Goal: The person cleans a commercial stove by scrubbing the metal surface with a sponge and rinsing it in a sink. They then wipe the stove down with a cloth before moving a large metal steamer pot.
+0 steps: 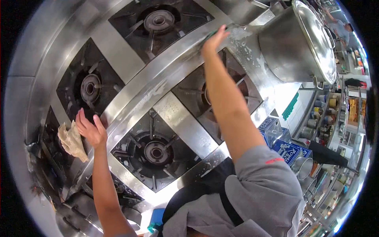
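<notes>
My right hand (pixel 214 40) reaches across the steel stove (pixel 136 100), pressing a dark green scouring pad (pixel 210 35) onto the raised strip between the rows of burners. Only a thin edge of the pad shows beside the fingers. At the left, my left hand (pixel 93 131) is open, fingers stretched and thumb apart, over the stove. A crumpled beige cloth (pixel 72 143) lies right beside its fingers. Whitish suds streak the steel around the front burner (pixel 156 153) and the right burner (pixel 233 85).
A large lidded steel pot (pixel 286 45) stands on the wet steel at the right. Beyond the stove's edge are blue printed boxes (pixel 290 150) and a small metal pot (pixel 303 168). Shelves with containers line the far right, where another person (pixel 340 31) stands. Pans sit at the lower left.
</notes>
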The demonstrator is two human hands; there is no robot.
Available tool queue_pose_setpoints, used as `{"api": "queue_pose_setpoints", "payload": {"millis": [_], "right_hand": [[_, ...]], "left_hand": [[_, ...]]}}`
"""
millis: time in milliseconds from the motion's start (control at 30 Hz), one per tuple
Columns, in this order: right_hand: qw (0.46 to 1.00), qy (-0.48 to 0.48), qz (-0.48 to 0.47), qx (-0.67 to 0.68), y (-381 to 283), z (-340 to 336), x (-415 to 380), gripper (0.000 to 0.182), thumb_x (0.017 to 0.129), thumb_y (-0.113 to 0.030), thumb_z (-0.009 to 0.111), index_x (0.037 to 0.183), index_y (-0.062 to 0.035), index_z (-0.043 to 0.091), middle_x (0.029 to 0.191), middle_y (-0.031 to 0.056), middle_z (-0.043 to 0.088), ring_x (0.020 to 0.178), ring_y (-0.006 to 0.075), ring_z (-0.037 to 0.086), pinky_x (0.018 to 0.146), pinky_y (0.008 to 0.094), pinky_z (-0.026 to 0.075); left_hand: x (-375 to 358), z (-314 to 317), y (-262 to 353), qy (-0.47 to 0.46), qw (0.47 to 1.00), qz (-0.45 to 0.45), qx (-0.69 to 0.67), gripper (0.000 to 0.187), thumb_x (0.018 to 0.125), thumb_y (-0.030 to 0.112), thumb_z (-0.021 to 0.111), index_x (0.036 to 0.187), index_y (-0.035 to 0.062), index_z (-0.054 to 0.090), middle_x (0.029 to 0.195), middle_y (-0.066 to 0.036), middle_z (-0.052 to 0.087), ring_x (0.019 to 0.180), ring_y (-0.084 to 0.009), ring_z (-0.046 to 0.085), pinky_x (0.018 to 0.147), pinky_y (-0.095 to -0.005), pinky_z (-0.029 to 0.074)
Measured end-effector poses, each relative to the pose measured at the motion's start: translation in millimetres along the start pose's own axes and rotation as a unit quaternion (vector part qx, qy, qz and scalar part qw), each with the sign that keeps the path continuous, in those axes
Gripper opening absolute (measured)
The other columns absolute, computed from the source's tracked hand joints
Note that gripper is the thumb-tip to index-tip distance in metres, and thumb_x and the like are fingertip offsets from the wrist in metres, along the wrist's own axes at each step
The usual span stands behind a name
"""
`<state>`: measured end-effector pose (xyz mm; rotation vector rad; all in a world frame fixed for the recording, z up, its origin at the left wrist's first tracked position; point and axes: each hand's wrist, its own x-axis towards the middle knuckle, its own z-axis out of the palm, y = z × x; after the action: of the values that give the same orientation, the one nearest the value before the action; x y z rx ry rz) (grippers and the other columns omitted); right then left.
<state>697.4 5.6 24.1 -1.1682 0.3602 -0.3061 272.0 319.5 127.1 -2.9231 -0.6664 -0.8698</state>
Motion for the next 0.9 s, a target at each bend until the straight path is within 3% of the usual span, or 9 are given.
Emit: {"api": "queue_pose_setpoints", "payload": {"millis": [133, 167, 233, 333, 567, 667, 733, 800, 900], "right_hand": [[0.996, -0.07, 0.014, 0.053, -18, -7, 20, 0.101, 0.091, -0.072, 0.04, 0.157, -0.0125, -0.007, 0.164, 0.0147, 0.007, 0.151, 0.0324, 0.009, 0.12, 0.0502, 0.009], [0.994, -0.015, 0.105, 0.002, -37, 3, -27, 0.102, 0.091, -0.074, 0.038, 0.157, -0.0133, -0.01, 0.164, 0.0163, 0.006, 0.15, 0.0353, 0.01, 0.12, 0.0517, 0.011], [0.997, -0.016, 0.019, 0.069, 4, 17, -102, 0.093, 0.098, -0.054, 0.045, 0.156, -0.0054, -0.007, 0.164, 0.0178, -0.006, 0.151, 0.0336, 0.005, 0.122, 0.0453, 0.004], [0.99, -0.084, 0.004, -0.116, 5, 23, -244, 0.092, 0.098, -0.038, 0.051, 0.153, 0.0042, -0.009, 0.162, 0.0226, -0.014, 0.151, 0.0319, -0.01, 0.121, 0.0413, -0.005], [0.998, -0.035, -0.028, 0.049, 6, -4, 7, 0.107, 0.091, -0.066, 0.048, 0.155, -0.0027, -0.011, 0.164, 0.0167, 0.0, 0.151, 0.0287, 0.005, 0.121, 0.0429, 0.004], [0.999, -0.036, 0.021, 0.024, -28, -3, 17, 0.104, 0.093, -0.067, 0.044, 0.155, -0.0036, -0.01, 0.164, 0.0171, 0.002, 0.151, 0.029, 0.009, 0.121, 0.0431, 0.005], [0.999, -0.021, -0.039, 0.019, -13, -1, 8, 0.099, 0.095, -0.065, 0.041, 0.156, -0.0057, -0.009, 0.164, 0.0176, 0.001, 0.15, 0.0293, 0.011, 0.121, 0.0428, 0.006], [0.999, -0.017, 0.034, 0.035, -11, 14, -89, 0.092, 0.099, -0.06, 0.039, 0.156, -0.0057, -0.009, 0.164, 0.0179, -0.003, 0.151, 0.029, 0.004, 0.122, 0.0414, 0.004], [0.994, -0.08, 0.027, -0.067, 23, 19, -234, 0.092, 0.096, -0.036, 0.054, 0.155, -0.0018, -0.009, 0.163, 0.0188, -0.011, 0.151, 0.0312, -0.009, 0.121, 0.0406, -0.004]], "left_hand": [[-2, -2, 2, 0.014, 1.0, -0.023, -0.01, 0.056, 0.096, 0.035, 0.055, 0.139, 0.0007, 0.046, 0.138, -0.023, 0.045, 0.128, -0.0403, 0.041, 0.109, -0.0507, 0.029], [-2, -1, 3, 0.019, 1.0, -0.024, -0.006, 0.056, 0.096, 0.035, 0.054, 0.14, 0.0013, 0.045, 0.139, -0.023, 0.045, 0.129, -0.0406, 0.04, 0.11, -0.051, 0.027], [-7, -1, 4, 0.014, 0.999, -0.029, -0.007, 0.056, 0.097, 0.036, 0.053, 0.14, 0.0012, 0.045, 0.139, -0.023, 0.044, 0.13, -0.0406, 0.04, 0.11, -0.0511, 0.027], [-2, -1, -4, 0.005, 1.0, -0.022, -0.011, 0.056, 0.098, 0.036, 0.052, 0.14, 0.001, 0.044, 0.139, -0.023, 0.044, 0.13, -0.0404, 0.04, 0.11, -0.0512, 0.027], [0, 1, 2, -0.022, 0.999, -0.022, -0.018, 0.054, 0.098, 0.033, 0.051, 0.139, -0.0009, 0.044, 0.139, -0.023, 0.044, 0.129, -0.0402, 0.041, 0.109, -0.0513, 0.028], [3, -2, 5, -0.013, 1.0, -0.008, -0.027, 0.054, 0.098, 0.033, 0.051, 0.139, -0.001, 0.044, 0.138, -0.023, 0.044, 0.128, -0.0404, 0.04, 0.108, -0.0513, 0.029], [2, -3, 6, -0.01, 1.0, -0.011, -0.021, 0.053, 0.098, 0.032, 0.051, 0.139, -0.001, 0.044, 0.138, -0.023, 0.045, 0.128, -0.0408, 0.04, 0.109, -0.0512, 0.029], [3, -2, 7, -0.005, 1.0, -0.01, -0.026, 0.053, 0.098, 0.032, 0.051, 0.138, -0.0013, 0.044, 0.138, -0.024, 0.045, 0.127, -0.0409, 0.041, 0.108, -0.0513, 0.029], [2, -2, 7, -0.017, 0.999, -0.016, -0.03, 0.053, 0.098, 0.031, 0.051, 0.138, -0.0025, 0.044, 0.137, -0.025, 0.045, 0.127, -0.0415, 0.041, 0.108, -0.0512, 0.029]]}}
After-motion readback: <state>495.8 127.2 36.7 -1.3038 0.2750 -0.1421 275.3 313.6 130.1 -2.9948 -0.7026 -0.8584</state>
